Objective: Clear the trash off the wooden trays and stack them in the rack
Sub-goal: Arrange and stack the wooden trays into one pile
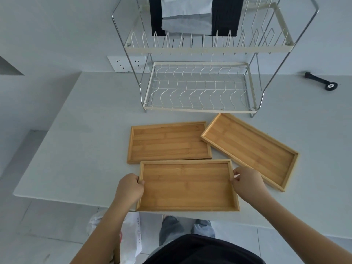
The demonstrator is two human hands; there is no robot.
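Three wooden trays lie on the white table (76,149), and I see no trash in any of them. The near tray (187,185) sits at the table's front edge. My left hand (130,187) grips its left rim, and my right hand (247,182) grips its right rim. A second tray (168,142) lies just behind it. The third tray (249,149) lies angled to the right. The two-tier wire rack (198,88) stands behind the trays; its lower shelf holds nothing.
A white plastic bag (129,239) hangs below the table's front edge by my left arm. A black tool (322,80) lies at the far right of the table. Wall sockets (127,63) sit behind the rack. Dark and white cloths (190,14) hang behind the rack's top tier.
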